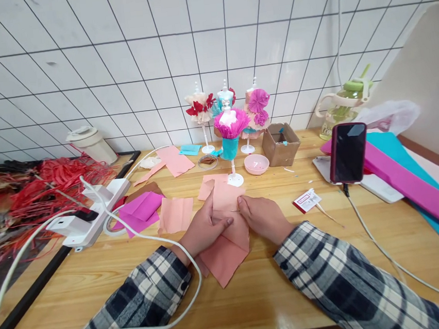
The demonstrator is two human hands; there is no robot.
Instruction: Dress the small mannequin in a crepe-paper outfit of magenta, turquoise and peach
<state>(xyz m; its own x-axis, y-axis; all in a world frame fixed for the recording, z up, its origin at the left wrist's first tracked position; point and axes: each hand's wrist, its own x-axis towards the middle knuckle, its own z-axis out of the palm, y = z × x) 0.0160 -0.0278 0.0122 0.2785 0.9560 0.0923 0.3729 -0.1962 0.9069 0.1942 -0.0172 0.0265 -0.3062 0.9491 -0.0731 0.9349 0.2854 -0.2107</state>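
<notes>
Above the middle of the table, my left hand (204, 227) is closed on a piece of light pink crepe paper (229, 197), its thumb lying across the lower part. My right hand (265, 218) pinches the right edge of the same piece. A short, thin, needle-like thing (235, 211) lies across the paper by my right fingertips; whether they grip it too is unclear. Under my hands, a darker-looking folded pink sheet (224, 261) points towards me. Just beyond stands a small white dress form with a magenta ruffle and teal wrap (231, 147).
More decorated dress forms (201, 109) stand behind it. A pink bowl (257, 164) and cardboard box (282, 145) are right of them. Left lie pink paper (176, 215), magenta paper (141, 212) and a power strip (102, 212), its white cable crossing my left forearm. A phone (348, 153) stands right.
</notes>
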